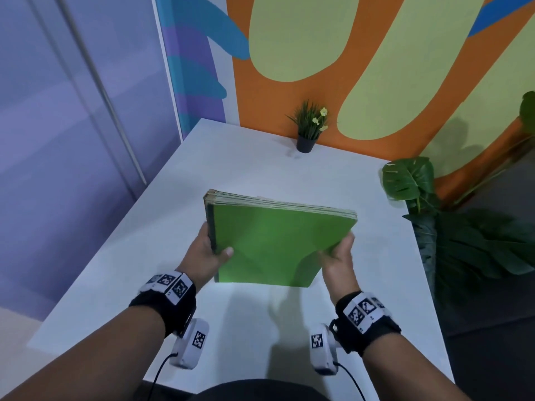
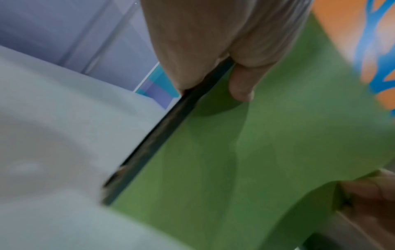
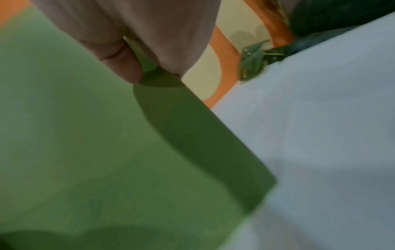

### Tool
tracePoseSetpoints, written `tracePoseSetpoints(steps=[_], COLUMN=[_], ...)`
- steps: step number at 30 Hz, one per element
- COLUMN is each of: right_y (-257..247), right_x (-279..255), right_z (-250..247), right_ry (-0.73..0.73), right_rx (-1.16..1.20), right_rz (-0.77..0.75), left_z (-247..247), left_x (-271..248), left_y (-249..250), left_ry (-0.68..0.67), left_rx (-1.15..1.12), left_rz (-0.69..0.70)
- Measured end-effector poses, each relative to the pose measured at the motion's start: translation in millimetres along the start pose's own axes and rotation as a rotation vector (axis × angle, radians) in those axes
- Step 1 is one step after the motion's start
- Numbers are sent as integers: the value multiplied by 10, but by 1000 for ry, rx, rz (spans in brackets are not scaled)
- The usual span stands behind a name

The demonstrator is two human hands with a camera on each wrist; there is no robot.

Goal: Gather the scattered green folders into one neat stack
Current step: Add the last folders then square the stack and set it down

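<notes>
1. Held clear above the white rectangular tabletop (image 1: 333, 180): a thick bundle of flat green card folders (image 1: 278, 244), tilted with the far edge raised, dark spines along the left side, page edges roughly flush along the top.
2. Gripped on the spine side by the left hand (image 1: 207, 256), thumb pressed onto the top cover and fingers curled underneath; same clamp confirmed in the left wrist view, thumb (image 2: 241, 84) lying on green card.
3. Pinched at the near right edge by the right hand (image 1: 337, 254), thumb (image 3: 121, 64) on top, other fingers hidden below.
4. Judged a late step: no loose folder visible anywhere on the table, so gathering looked finished, squaring and setting down likely left.
5. Called for next, probably: tapping the edges level against the table, then lowering flat without letting the covers slide or fan.
6. Seen further out: a small black pot of green grass with yellow flowers (image 1: 308, 131) at the back edge, a large-leafed dark green plant (image 1: 411, 180) just past the right edge.
7. Beyond that: an orange wall painted with pale green shapes (image 1: 318, 39), and frosted glass panels (image 1: 58, 111) to the left.
</notes>
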State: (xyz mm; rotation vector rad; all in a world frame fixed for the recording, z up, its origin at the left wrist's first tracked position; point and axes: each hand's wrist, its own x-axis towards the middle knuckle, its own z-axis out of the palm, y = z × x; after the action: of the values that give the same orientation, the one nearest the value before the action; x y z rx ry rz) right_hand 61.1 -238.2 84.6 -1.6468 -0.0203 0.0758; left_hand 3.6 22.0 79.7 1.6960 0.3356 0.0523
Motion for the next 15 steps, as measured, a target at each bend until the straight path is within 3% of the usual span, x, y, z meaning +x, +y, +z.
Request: tracePoseSetpoints(steps=[3, 9, 15], right_y=[314, 66, -368], right_x=[-158, 98, 539], right_z=[-25, -39, 64], right_ry=[-88, 36, 146], right_rx=[-199, -166, -96], right_rz=[103, 124, 135], left_z=[22, 82, -172], left_x=[-67, 49, 137], left_y=[-274, 15, 4], left_ry=[-2, 147, -35], left_rx=[90, 48, -48], left_rz=[-56, 10, -81])
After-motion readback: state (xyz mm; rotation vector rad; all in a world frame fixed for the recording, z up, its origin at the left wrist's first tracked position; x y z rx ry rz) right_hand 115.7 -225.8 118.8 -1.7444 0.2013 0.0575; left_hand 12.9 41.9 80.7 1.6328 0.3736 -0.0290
